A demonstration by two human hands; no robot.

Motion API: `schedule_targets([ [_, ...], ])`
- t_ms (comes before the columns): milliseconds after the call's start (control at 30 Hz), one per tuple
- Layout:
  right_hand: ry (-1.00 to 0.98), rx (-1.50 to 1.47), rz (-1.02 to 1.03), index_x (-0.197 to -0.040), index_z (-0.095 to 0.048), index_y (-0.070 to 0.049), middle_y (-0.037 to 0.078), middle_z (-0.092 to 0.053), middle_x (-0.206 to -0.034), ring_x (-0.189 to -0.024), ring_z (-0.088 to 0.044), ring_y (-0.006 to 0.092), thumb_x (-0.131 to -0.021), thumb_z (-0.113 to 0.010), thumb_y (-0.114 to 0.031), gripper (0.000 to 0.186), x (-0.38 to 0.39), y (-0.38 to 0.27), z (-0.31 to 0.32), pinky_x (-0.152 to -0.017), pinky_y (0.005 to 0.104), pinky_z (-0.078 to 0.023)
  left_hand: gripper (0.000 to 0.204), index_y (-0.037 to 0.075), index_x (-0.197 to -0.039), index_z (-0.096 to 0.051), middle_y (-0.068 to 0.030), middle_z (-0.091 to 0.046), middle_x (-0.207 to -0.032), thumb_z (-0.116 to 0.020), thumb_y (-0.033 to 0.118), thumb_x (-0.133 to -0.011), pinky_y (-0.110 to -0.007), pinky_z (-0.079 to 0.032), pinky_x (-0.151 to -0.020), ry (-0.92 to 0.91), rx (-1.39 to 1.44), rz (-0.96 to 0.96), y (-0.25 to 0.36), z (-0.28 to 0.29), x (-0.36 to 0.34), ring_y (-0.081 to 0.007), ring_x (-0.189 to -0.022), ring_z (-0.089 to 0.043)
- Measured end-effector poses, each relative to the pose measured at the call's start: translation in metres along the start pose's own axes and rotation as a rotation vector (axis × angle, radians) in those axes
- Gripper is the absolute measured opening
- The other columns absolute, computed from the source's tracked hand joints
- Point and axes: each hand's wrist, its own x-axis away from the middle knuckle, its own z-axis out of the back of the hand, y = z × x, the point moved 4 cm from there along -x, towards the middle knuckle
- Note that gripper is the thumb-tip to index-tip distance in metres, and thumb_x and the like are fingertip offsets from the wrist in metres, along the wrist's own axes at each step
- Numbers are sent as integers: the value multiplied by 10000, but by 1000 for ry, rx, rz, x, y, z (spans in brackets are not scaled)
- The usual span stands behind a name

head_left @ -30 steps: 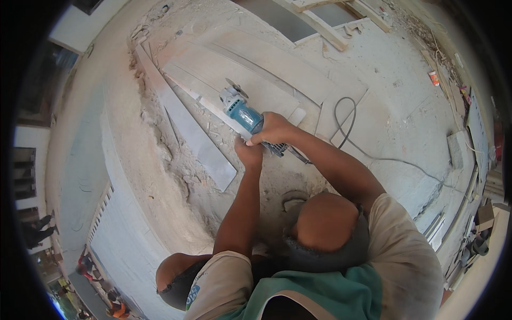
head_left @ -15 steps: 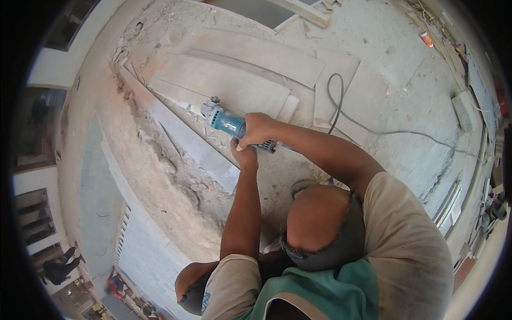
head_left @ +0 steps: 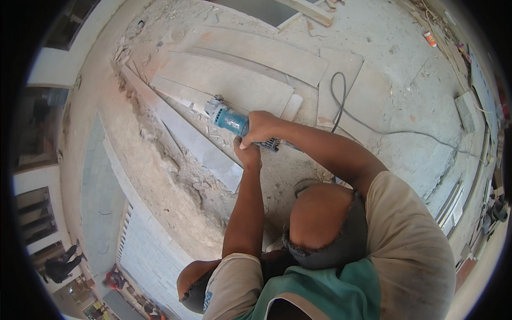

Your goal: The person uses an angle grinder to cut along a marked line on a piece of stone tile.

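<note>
A teal angle grinder with a silver head and a black rear end is held out over the dusty floor. My right hand wraps round its body toward the rear. From below, my left hand is closed against the same body, its fingers partly hidden by the tool. The grinder's head lies over the near edge of a large beige tile slab. To its left, a long narrow tile strip rests at a slant on the rubble.
A dark power cord loops behind the grinder and runs right. More thin slabs lie farther off. Left of the strip is a broken concrete edge, with a lower level beyond where people show. A concrete block lies right.
The whole view has shifted slightly. Both hands keep their hold on the angle grinder, which stays in nearly the same place over the slab's edge.
</note>
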Motion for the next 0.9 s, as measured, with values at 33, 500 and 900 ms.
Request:
schedule_targets([
  [33,-2,1,-5,-892,-697,104,268,-705,-908,-849,-713,346,-526,-870,-437,676,0,0,0,-779,381,-553,452,-61,-1190,-466,-113,-600,-1040,-702,16,-813,-286,-498,-738,-9,30,-14,0,0,0,-153,-897,-587],
  [500,-28,3,-25,-915,-692,115,271,-704,-938,-869,-713,344,-530,-870,-432,693,-1,2,1,-789,374,-555,611,-108,-1297,-405,-151,-606,-1107,-707,-37,-770,-302,-513,-782,33,22,25,-2,0,-1,-187,-948,-610],
  [900,-16,-29,-20,-864,-672,141,300,-687,-861,-805,-705,360,-509,-871,-434,705,-5,3,1,-736,380,-542,599,-103,-1284,-424,-148,-609,-1095,-709,-29,-763,-303,-509,-779,34,13,28,-7,2,-5,-188,-942,-607],
])
